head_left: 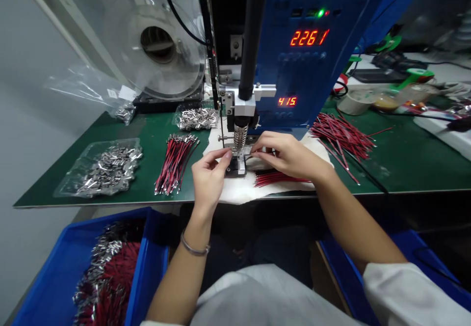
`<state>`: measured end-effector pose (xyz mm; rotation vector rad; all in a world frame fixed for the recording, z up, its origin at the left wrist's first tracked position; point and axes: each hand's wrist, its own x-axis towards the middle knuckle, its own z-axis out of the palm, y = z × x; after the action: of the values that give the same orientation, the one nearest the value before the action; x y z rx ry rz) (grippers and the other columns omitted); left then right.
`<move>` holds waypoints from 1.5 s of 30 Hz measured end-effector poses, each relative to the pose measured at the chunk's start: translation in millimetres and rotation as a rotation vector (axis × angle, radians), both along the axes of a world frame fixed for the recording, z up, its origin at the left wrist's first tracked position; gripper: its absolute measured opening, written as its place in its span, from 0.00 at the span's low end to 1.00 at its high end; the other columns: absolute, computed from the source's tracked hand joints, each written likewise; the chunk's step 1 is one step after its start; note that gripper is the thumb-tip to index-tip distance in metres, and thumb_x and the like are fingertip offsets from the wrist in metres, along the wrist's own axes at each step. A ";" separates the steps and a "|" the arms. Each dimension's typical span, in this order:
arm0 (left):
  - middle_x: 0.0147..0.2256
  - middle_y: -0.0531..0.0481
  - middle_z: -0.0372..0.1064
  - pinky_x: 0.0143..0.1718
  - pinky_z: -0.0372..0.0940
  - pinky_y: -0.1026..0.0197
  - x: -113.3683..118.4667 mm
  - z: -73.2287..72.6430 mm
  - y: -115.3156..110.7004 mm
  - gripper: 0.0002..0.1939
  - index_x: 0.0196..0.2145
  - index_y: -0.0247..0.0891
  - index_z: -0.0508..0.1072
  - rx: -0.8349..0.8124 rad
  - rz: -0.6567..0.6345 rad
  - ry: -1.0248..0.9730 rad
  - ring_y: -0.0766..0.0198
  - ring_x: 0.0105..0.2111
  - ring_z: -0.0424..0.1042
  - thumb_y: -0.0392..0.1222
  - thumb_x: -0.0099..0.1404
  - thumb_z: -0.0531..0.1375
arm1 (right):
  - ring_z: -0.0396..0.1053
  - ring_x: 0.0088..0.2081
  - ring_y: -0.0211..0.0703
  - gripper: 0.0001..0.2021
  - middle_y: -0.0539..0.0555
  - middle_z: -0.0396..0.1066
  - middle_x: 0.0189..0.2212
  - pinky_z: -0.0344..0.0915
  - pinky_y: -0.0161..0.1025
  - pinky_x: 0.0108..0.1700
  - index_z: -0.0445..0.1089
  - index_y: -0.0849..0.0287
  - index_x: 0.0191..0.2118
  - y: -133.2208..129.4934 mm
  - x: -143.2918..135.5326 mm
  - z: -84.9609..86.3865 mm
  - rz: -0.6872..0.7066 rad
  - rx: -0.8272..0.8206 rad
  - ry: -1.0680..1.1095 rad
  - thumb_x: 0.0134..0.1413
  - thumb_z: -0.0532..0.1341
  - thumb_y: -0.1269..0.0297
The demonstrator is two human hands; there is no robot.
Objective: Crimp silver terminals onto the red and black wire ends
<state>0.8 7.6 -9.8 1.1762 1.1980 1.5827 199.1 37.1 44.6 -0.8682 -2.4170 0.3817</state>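
Observation:
My left hand (pixel 210 177) is at the left side of a small metal fixture (pixel 241 165), thumb and forefinger pinched together. Whatever lies between those fingertips is too small to make out. From the right, my right hand (pixel 285 153) reaches to the same fixture, its fingers pinched on what looks like a thin dark wire. Directly above stands the soldering machine's tip with a coiled spring (pixel 240 135). Beneath my right hand a bundle of red wires (pixel 274 178) lies on a white cloth (pixel 235 191).
Left of the fixture are wires with metal ends (pixel 174 164), a bag of metal connectors (pixel 110 166) and another bag (pixel 196 118). A blue machine (pixel 294 70) rises behind. More red wires (pixel 344 134) lie right. A blue bin (pixel 62 267) holds finished-looking wire pieces below left.

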 end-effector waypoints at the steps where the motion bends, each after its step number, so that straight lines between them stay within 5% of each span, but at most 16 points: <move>1: 0.31 0.47 0.75 0.29 0.61 0.64 0.2 0.5 -0.4 0.11 0.36 0.37 0.80 0.005 -0.005 0.007 0.66 0.28 0.68 0.44 0.56 0.66 | 0.68 0.37 0.41 0.07 0.56 0.70 0.35 0.64 0.37 0.40 0.72 0.63 0.39 0.6 -1.2 -1.0 0.003 0.004 0.021 0.61 0.57 0.68; 25: 0.28 0.47 0.74 0.27 0.59 0.65 3.3 10.9 -3.5 0.10 0.33 0.35 0.80 -0.050 0.009 0.116 0.66 0.26 0.67 0.43 0.54 0.67 | 0.69 0.31 0.40 0.08 0.56 0.73 0.30 0.62 0.35 0.34 0.75 0.62 0.39 0.4 -7.8 -12.2 0.003 0.134 0.066 0.59 0.58 0.69; 35: 0.26 0.49 0.72 0.23 0.54 0.65 3.3 8.8 -4.3 0.10 0.33 0.35 0.79 -0.038 0.025 0.137 0.69 0.22 0.61 0.44 0.55 0.67 | 0.72 0.38 0.44 0.11 0.58 0.75 0.38 0.62 0.37 0.40 0.74 0.61 0.43 0.6 -10.0 -11.8 -0.090 0.044 -0.080 0.62 0.55 0.67; 45: 0.21 0.52 0.67 0.21 0.49 0.65 4.4 10.9 -4.3 0.09 0.31 0.36 0.80 -0.031 0.039 0.128 0.70 0.20 0.56 0.44 0.54 0.67 | 0.70 0.34 0.43 0.09 0.58 0.75 0.35 0.61 0.37 0.38 0.72 0.63 0.36 -2.2 -16.3 -12.5 -0.140 0.026 -0.018 0.61 0.56 0.66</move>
<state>5.1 3.3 1.1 1.2564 1.3304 1.5313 182.8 34.9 32.2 -1.0259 -2.3558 0.2897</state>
